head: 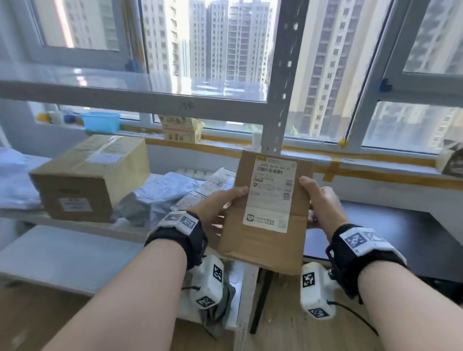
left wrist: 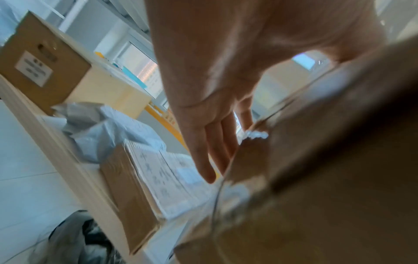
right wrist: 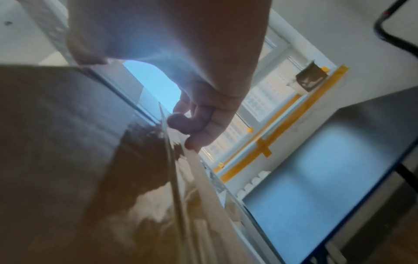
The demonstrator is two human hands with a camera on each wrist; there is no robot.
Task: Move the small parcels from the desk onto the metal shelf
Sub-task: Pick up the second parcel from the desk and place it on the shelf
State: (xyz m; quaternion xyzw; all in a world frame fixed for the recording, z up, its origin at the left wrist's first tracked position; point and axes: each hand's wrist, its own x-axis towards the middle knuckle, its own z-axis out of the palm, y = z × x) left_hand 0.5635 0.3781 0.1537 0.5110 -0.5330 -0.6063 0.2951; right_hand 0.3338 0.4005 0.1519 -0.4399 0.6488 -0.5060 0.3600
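A flat brown cardboard parcel (head: 268, 213) with a white shipping label is held upright between both hands, in front of the white metal shelf (head: 55, 256) and its upright post (head: 278, 96). My left hand (head: 224, 206) grips its left edge, thumb on the front and fingers behind. My right hand (head: 318, 203) grips the right edge the same way. In the left wrist view the left hand (left wrist: 214, 107) lies along the blurred parcel (left wrist: 339, 160). In the right wrist view the right hand (right wrist: 203, 116) curls at the edge of the parcel (right wrist: 68, 142). The black desk (head: 399, 233) lies to the right.
On the shelf's upper board stand a large cardboard box (head: 88, 176), grey plastic mail bags (head: 163, 195) and a smaller taped box (head: 204, 192). A blue basket (head: 101, 121) and small cartons sit on the windowsill behind. Wood floor lies below.
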